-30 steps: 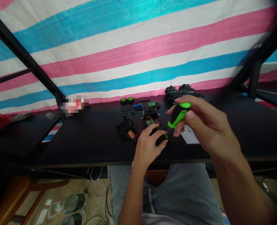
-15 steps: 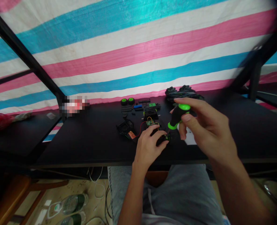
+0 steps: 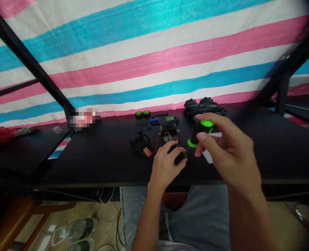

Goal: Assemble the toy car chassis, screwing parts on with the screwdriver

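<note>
My left hand (image 3: 166, 164) rests on the black table (image 3: 99, 157), its fingers pinched round a small black part (image 3: 182, 157) of a taken-apart toy car. My right hand (image 3: 226, 150) grips the green and black handle of a screwdriver (image 3: 199, 132). The tool stands nearly upright, its tip down at that small part. Just behind lie a circuit board with red wires (image 3: 167, 138) and a black frame piece (image 3: 140, 143).
Further back on the table are two green wheels (image 3: 142, 114), a blue piece (image 3: 153, 120), a green and black motor block (image 3: 169, 123) and a dark pile of tyres (image 3: 203, 105). A white paper (image 3: 209, 157) lies under my right hand. Bottles (image 3: 76, 228) lie on the floor.
My right hand has turned the screwdriver handle between its fingers and sunk slightly. My left hand has kept its hold on the small part.
</note>
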`<state>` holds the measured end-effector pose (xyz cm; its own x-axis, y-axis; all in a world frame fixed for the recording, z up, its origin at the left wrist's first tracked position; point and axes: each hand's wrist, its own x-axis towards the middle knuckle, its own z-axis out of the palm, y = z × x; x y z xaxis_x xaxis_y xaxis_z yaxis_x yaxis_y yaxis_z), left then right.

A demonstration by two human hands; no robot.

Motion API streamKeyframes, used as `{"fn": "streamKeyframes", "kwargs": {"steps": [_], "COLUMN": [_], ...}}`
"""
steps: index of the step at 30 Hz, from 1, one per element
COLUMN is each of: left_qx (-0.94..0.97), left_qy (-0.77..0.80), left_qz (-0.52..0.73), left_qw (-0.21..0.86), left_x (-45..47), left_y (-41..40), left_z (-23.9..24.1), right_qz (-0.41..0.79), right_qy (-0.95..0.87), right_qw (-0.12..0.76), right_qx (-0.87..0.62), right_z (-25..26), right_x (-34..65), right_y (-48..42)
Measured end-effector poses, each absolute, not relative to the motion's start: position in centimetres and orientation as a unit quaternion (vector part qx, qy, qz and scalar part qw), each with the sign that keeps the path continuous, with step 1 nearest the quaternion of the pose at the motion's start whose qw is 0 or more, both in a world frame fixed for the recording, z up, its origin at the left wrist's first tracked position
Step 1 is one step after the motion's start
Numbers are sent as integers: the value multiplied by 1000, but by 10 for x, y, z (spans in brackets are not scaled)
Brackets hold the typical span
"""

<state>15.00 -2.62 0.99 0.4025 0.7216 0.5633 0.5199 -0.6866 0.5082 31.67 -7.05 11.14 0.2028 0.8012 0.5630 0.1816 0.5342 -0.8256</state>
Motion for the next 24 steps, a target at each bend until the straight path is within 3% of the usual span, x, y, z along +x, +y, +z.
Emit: {"fn": "streamKeyframes", "kwargs": {"steps": [24], "left_qx": [827], "left_qy": [381], "left_qz": [391], "left_qw": [135], "left_x": [150], "left_y": [-28], "left_z": [13], "right_qz": [239], "right_qy": [-525], "right_qw": [695], "right_qx": [-429], "right_z": [95], "right_x": [300], "right_y": [-81]}}
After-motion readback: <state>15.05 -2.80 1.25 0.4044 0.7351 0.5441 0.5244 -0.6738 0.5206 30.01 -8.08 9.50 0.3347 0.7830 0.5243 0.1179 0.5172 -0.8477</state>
